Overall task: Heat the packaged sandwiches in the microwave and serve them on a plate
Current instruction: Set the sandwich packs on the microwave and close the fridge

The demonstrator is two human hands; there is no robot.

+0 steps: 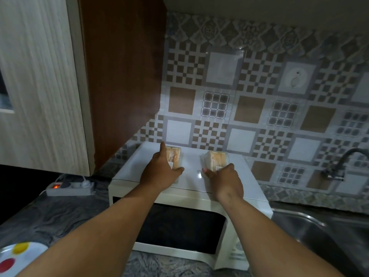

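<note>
Two packaged sandwiches lie on top of a white microwave (pixel 191 182) whose dark door is closed. My left hand (pixel 159 170) grips the left sandwich (pixel 175 156), forefinger along its left side and thumb at its near right corner. My right hand (pixel 225 178) grips the right sandwich (pixel 214 159), thumb on its left, fingers curled over its near end. Both packs are clear plastic wedges with a white label. A white plate (pixel 12 254) with yellow and red spots sits at the bottom left corner, partly behind my left forearm.
A steel sink (pixel 323 232) lies right of the microwave with a tap (pixel 339 162) on the tiled wall. A power strip (pixel 69 187) with a lit red switch sits on the grey counter at left. A wall cupboard (pixel 46 82) hangs overhead left.
</note>
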